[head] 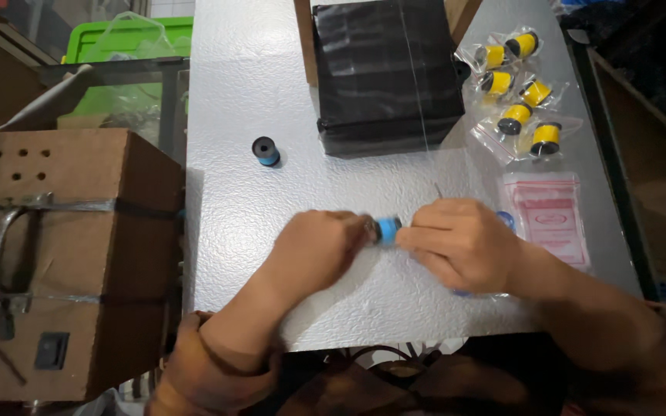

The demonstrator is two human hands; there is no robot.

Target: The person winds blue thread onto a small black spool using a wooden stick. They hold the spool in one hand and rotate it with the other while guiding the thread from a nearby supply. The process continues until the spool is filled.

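Black-wrapped box (pixel 388 73) parked at table's (pixel 233 69) far edge, leaving work space free. Bagged yellow spools (pixel 519 96) set aside right. Our left hand (pixel 319 248) and right hand (pixel 460 243) pinch blue spool (pixel 387 229) from both ends, just above table centre, steadying it.

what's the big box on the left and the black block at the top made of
Box: looks like brown cardboard, matte, with punched holes and tape bands. Black block: seems wrapped in glossy black plastic film, judging by its wrinkles and sheen; what lies under the wrap is hidden.
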